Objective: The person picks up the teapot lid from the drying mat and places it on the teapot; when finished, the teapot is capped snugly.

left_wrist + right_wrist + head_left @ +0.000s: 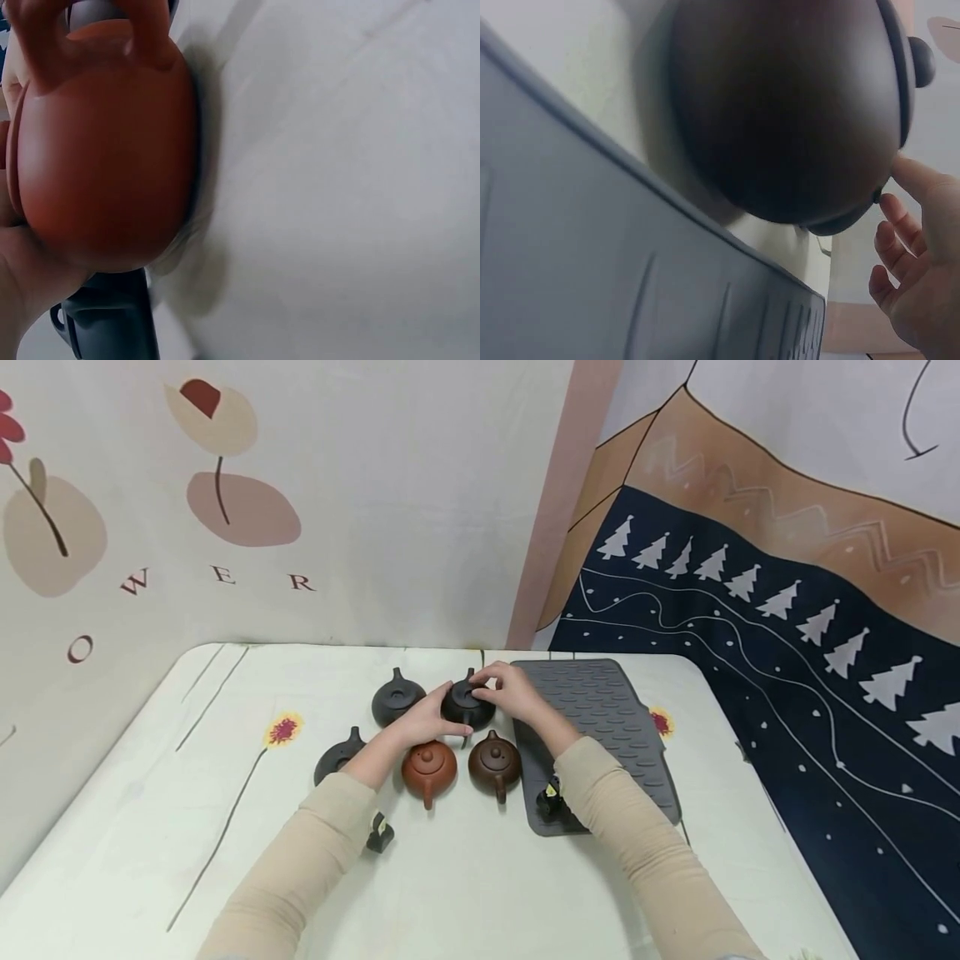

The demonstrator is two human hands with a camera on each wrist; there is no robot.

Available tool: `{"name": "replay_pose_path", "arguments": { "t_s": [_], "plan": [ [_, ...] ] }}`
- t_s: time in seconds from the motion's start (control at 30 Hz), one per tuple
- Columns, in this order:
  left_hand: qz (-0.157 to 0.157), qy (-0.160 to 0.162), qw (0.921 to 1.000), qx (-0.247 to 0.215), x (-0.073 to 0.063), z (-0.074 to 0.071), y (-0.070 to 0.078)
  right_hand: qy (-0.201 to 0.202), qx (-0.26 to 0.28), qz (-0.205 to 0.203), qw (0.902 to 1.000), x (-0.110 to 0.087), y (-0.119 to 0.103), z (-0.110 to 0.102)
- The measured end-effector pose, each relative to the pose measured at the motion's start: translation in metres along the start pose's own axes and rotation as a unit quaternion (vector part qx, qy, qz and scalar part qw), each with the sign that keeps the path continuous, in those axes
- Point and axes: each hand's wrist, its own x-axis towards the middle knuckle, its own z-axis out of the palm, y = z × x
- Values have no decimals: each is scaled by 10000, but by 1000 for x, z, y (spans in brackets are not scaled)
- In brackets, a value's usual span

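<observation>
My left hand (429,722) grips the left side of a black teapot (480,715), its thumb stretched along the front. From the right, my right hand (516,692) has thumb and fingertips at the top of that same pot, pinching at its lid (463,692); the fingers partly hide the lid. An orange-red clay teapot (430,770) stands just below the left hand and fills much of the left wrist view. Right of it is a dark brown teapot (495,762), which in the right wrist view overlaps the right fingertips.
Another black teapot (396,700) stands behind the left hand. A dark grey teapot (336,755) is partly covered by the left forearm. On the right lies a grey ribbed mat (600,710) under the right forearm. A pale cloth with flower prints covers the table (150,827).
</observation>
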Motion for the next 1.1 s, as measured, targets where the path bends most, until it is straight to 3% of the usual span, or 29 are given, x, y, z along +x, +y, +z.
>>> {"name": "replay_pose_path", "arguments": {
  "t_s": [0.17,0.43,0.77,1.1],
  "plan": [
    [-3,-103,9997,241,-4,-4,5,72,-16,-53,10000,-7,-2,-10],
    [201,-70,9973,705,-19,-23,14,237,-76,-462,9986,-23,-5,-34],
    [753,221,9941,748,-47,-49,21,266,-107,-730,9969,-54,-9,-68],
    [809,443,9895,1115,-80,-74,20,401,-617,-821,9939,-88,1,-98]
  ]
}}
